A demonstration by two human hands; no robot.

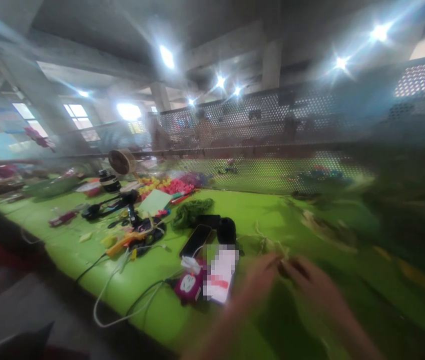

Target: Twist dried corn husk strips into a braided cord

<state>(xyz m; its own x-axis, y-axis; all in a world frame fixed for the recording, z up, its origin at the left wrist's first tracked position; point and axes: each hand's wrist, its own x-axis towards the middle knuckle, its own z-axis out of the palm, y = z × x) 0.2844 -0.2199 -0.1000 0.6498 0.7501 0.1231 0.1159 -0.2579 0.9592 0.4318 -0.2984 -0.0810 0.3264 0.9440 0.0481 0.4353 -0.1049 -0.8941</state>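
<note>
My left hand (pixel 261 276) and my right hand (pixel 310 275) meet above the green table, blurred by motion. Their fingertips are pinched together around thin pale yellow-green strands (pixel 267 244). The strands stick out beyond the fingers, toward the far side of the table. What exactly lies between the fingertips is too smeared to make out. Left of my left hand is a phone with a lit, partly pixelated screen (pixel 223 272). Touching that phone is a small purple box with a white face (pixel 189 286). A dark phone (pixel 196 240) and a black round object (pixel 226 231) lie just beyond.
A bundle of green yarn (pixel 191 212), an orange tool with a cord (pixel 125 243) and white cables (pixel 97 300) lie to the left. Yellow and pink pieces (pixel 174 186) are heaped behind. A perforated metal screen (pixel 242 170) runs along the back; a small fan (pixel 121 161) stands before it.
</note>
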